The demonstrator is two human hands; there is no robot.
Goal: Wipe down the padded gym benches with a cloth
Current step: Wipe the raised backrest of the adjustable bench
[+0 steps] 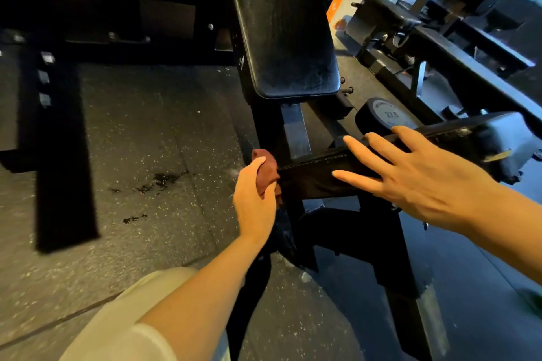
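Cloth (268, 171), a dark red one bunched into a wad, sits at the left end of the seat pad (316, 182), pressed against the pad's edge where the left hand (254, 199) grips it with fingers and thumb curled round the fabric. That end face looks like the part being wiped now, so the step would go best with the wad flattened somewhat, so more fabric meets the vinyl, and drawn along the stitched edge with steady pressure rather than dabbed. The right hand (410, 173) lies spread and flat on top of the same pad, fingers straight and apart, apparently steadying it; keeping it there should stop the pad rocking, though it will have to lift clear before the cloth can cover the top surface. Above the seat, the backrest pad (281, 23) rises at a tilt, its surface showing pale streaks, which I judge either dust or drying wipe marks; it cannot be told which. Counting: one cloth, two hands, two pads on this bench. A second bench (434, 38) stands to the right, well apart, and may need the same treatment. One dumbbell (384, 119), marked 27.5, lies on the floor just behind the seat. Rubber flooring (140, 132) carries a few dark wet-looking spots to the left.
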